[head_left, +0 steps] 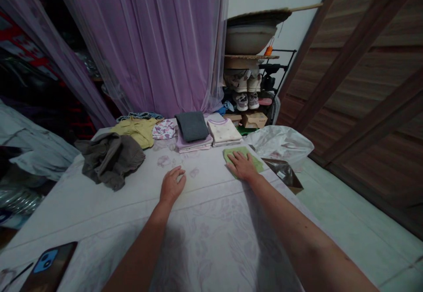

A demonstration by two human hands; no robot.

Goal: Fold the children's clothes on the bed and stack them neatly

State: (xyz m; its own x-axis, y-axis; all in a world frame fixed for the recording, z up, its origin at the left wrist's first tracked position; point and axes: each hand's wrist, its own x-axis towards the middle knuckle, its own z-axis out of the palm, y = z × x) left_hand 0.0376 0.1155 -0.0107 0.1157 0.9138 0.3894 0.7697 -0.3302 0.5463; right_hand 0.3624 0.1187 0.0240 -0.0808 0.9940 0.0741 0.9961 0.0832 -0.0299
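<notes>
Head view: your left hand (pixel 172 186) rests half-curled on the white floral bedsheet (pixel 205 239), grasping nothing. Your right hand (pixel 242 166) lies flat and open, palm down on a folded light-green cloth (pixel 254 164) near the sheet's right edge, hiding much of it.

- The view is taken from a camera worn on the person's head, above and behind the hands.
- It is faced forward and tilted down, along a floral bedsheet (pixel 211 239) that is stretched away from the near edge.
- The left hand (pixel 172 186) and right hand (pixel 243 166) are seen close up, with the forearms entering from the bottom edge.
- A lilac sheer curtain (pixel 148 41) is framed at the far end, and a brown wooden door (pixel 357 63) is framed at far right.
- A wide field is covered, with the lines near the edges bowed and leaning outward.
</notes>
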